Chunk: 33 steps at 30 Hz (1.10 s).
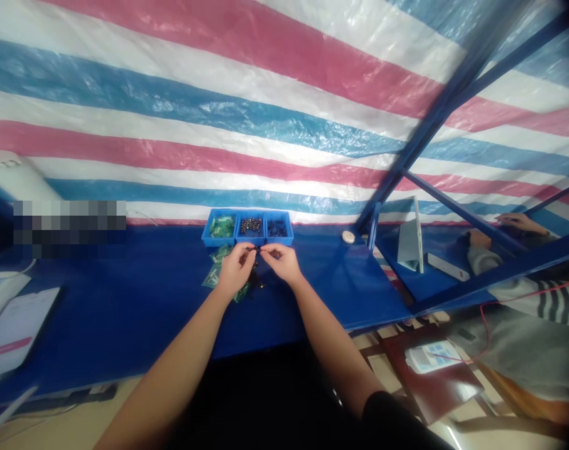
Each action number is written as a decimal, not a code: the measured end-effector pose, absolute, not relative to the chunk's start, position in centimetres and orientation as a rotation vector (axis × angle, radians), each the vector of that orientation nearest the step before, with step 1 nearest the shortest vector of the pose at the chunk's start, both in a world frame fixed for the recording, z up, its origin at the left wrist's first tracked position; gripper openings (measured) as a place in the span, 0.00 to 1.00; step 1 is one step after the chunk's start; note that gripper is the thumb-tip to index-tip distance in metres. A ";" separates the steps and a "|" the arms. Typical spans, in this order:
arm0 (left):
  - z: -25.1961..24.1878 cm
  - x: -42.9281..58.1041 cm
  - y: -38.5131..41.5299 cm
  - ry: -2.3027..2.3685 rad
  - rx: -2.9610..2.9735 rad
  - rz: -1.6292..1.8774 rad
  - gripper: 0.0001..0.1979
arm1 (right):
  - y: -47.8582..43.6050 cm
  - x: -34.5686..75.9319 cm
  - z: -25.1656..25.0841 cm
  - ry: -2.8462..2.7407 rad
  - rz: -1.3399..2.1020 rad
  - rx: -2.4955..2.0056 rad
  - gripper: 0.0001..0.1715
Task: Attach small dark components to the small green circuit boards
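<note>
Close together over the blue table [162, 281], both of my hands pinch with their fingertips. Between my left hand [236, 267] and my right hand [283, 262] is a small dark piece [257, 249], too small to name; both hands appear to grip it. Just beyond the fingers stand three joined blue bins. Green pieces lie in the left bin [204, 236], small brass-and-black parts [251, 226] in the middle one, dark parts [277, 229] in the right one. Green pieces in clear wrapping [212, 276] lie beside my left hand, and small dark parts [256, 282] lie between my wrists.
A white round object [348, 237] lies right of the bins. A tablet [19, 331] lies at the left. Blue metal bars [409, 165] rise at the right, by a propped panel [412, 237]. Beyond them a person in a grey sleeve [484, 265] sits near a stool [425, 390].
</note>
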<state>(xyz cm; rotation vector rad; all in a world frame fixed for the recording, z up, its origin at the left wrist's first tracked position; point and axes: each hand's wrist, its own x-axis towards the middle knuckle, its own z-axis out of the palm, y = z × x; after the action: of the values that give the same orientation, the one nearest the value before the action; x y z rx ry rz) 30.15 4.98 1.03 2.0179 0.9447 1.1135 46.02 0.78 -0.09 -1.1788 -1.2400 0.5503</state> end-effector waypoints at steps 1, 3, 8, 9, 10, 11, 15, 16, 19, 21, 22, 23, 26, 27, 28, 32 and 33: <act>1.1 30.1 5.0 0.936 2.026 1.110 0.15 | 0.8 46.0 -0.1 -1.240 0.554 -1.183 0.14; 1.1 30.2 5.1 0.931 2.049 1.100 0.14 | 0.8 46.0 -0.1 -1.247 0.556 -1.193 0.15; 1.0 30.1 5.3 0.969 2.097 1.071 0.14 | 0.5 45.9 0.2 -1.275 0.544 -1.189 0.16; 0.9 30.1 5.3 0.984 2.102 1.066 0.14 | 0.5 45.9 0.2 -1.278 0.536 -1.191 0.16; 0.9 30.1 5.3 0.999 2.106 1.062 0.14 | 0.5 45.9 0.3 -1.283 0.529 -1.196 0.16; 0.9 30.1 5.3 1.011 2.108 1.055 0.15 | 0.5 45.9 0.3 -1.286 0.523 -1.204 0.16; 0.9 30.1 5.2 0.989 2.087 1.051 0.14 | 0.4 45.9 0.3 -1.286 0.510 -1.221 0.15; 0.9 30.1 5.2 0.972 2.077 1.061 0.14 | 0.4 45.9 0.4 -1.284 0.508 -1.223 0.15; 0.9 30.1 5.2 0.945 2.077 1.078 0.15 | 0.3 45.9 0.5 -1.279 0.508 -1.233 0.15; 0.9 30.1 5.2 0.957 2.094 1.073 0.14 | 0.3 45.9 0.6 -1.282 0.511 -1.234 0.15; 0.9 30.1 5.2 0.968 2.100 1.070 0.14 | 0.2 45.9 0.6 -1.285 0.512 -1.231 0.15; 0.9 30.1 5.2 0.978 2.107 1.066 0.14 | 0.3 45.8 0.6 -1.289 0.512 -1.222 0.15; 0.9 30.0 5.2 0.996 2.119 1.053 0.14 | 0.4 45.8 0.4 -1.293 0.507 -1.187 0.15; 0.9 30.0 5.2 0.993 2.114 1.048 0.14 | 0.4 45.8 0.3 -1.293 0.505 -1.178 0.14; 0.9 30.1 5.2 0.987 2.102 1.048 0.14 | 0.4 45.8 0.2 -1.291 0.504 -1.172 0.14; 0.7 30.1 5.2 0.949 2.064 1.066 0.14 | 0.5 45.8 0.1 -1.284 0.509 -1.188 0.14; 0.7 30.2 5.2 0.948 2.068 1.067 0.14 | 0.5 45.8 0.2 -1.285 0.511 -1.198 0.14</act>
<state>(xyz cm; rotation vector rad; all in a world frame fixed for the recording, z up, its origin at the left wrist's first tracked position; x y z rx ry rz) 30.16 5.21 0.68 2.0683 0.9477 1.0674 45.83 0.45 0.17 -1.1983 -1.2854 0.5112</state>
